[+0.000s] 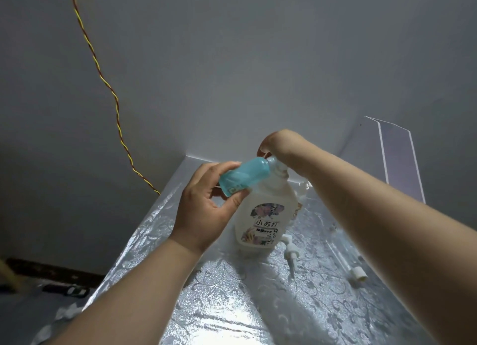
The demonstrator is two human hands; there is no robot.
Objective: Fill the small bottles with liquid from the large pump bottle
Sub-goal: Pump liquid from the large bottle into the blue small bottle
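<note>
The large white pump bottle, with a flower label, stands upright on the silver patterned table. My left hand grips a small blue bottle, tilted with its mouth against the pump's spout. My right hand bends down over the pump head at the top of the large bottle, its fingers mostly hidden behind the wrist.
A loose white pump head with its tube lies to the right of the large bottle. Another white cap with a tube lies further right. A clear plastic sheet leans on the wall, and a red-yellow wire hangs at left.
</note>
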